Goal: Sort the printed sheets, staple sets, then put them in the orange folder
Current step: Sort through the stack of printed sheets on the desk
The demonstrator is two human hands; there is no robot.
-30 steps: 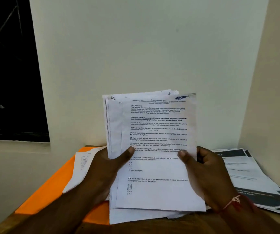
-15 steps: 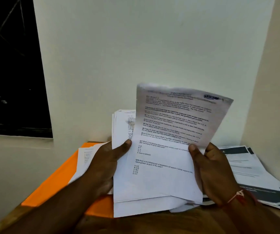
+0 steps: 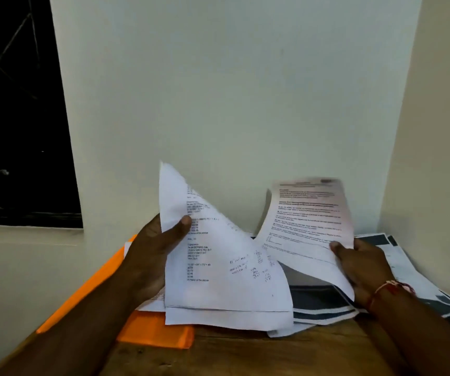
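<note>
Wooden table, orange folder, pale walls

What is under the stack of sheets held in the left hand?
The orange folder pokes out beneath the stack, on the wooden table; dark-printed papers lie under its right side. What lies beneath the stack's middle is covered.

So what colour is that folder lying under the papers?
The folder is bright orange, best seen in the head view.
</note>
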